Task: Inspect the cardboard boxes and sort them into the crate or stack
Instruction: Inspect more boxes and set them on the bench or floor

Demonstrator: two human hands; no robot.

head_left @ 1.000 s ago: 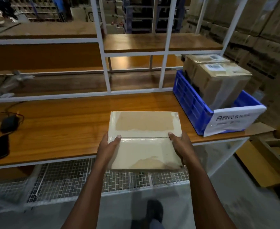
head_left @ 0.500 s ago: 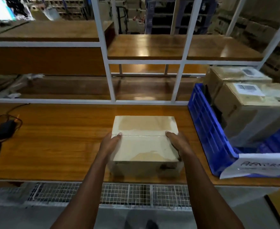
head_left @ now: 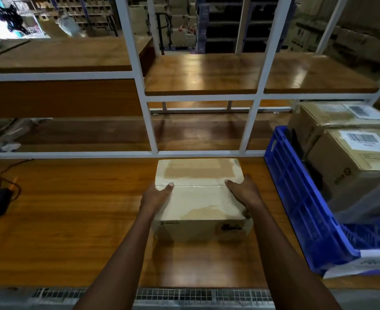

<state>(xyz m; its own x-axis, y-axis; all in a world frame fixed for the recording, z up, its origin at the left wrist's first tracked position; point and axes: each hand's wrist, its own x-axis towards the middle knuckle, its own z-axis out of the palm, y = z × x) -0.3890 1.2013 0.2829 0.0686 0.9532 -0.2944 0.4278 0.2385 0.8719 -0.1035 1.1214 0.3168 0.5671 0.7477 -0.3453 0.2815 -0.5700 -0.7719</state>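
- Gripping the pale, tape-wrapped rectangular cardboard box (head_left: pixel 199 198) by its two sides, the left hand (head_left: pixel 156 196) and right hand (head_left: pixel 243 193) each lay a thumb on top.
- It sits on the brown wooden workbench (head_left: pixel 72 220), dead centre.
- Inspection looks to be in hand.
- Next call: the blue plastic crate (head_left: pixel 296 209) at three o'clock, already holding two brown labelled cartons (head_left: pixel 352 153), or a stack.

Box I'm handling: taped cardboard box (head_left: pixel 199 193), shut, flat on the wooden bench, dark print on its near face.
Crate: blue plastic crate (head_left: pixel 296 204), just right of it, white label at front.
Crate contents: two barcode-labelled cardboard boxes (head_left: pixel 352 157), upright.
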